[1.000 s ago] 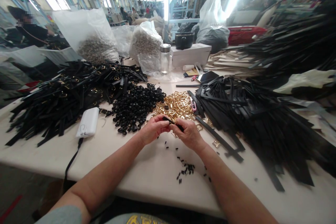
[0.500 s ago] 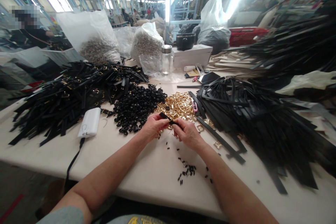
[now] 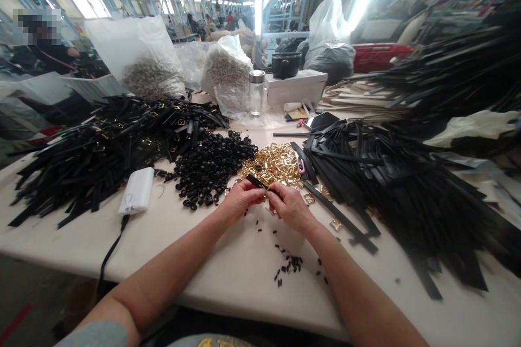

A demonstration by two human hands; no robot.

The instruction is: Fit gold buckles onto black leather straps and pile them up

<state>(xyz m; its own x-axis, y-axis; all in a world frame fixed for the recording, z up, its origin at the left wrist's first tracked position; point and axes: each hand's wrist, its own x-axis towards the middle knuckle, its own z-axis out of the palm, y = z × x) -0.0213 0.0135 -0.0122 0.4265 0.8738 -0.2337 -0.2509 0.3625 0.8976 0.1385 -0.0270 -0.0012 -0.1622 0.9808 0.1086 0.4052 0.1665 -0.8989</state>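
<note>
Between my two hands is a short black strap (image 3: 255, 180), its near end sticking up past my left fingers. My left hand (image 3: 240, 201) pinches it from the left, and my right hand (image 3: 291, 207) grips it from the right with fingertips close to the left ones. A bit of gold shows on the strap at the fingertips; I cannot make out its shape. Just beyond lies a heap of gold buckles (image 3: 277, 160). Left of that is a mound of small black loops (image 3: 214, 165). Several tiny black pieces (image 3: 290, 261) are scattered on the table below my hands.
Buckled black straps (image 3: 109, 141) are piled at the left, plain black straps (image 3: 391, 184) at the right. A white power bank (image 3: 137, 191) with a cord lies left. A glass bottle (image 3: 256, 95), white box (image 3: 296, 85) and plastic bags (image 3: 228, 68) stand behind. A person sits far left.
More of the strap's end now shows above my left fingers. My right fingers have shifted from a closed grip to a fingertip pinch, and gold has come into sight on the strap.
</note>
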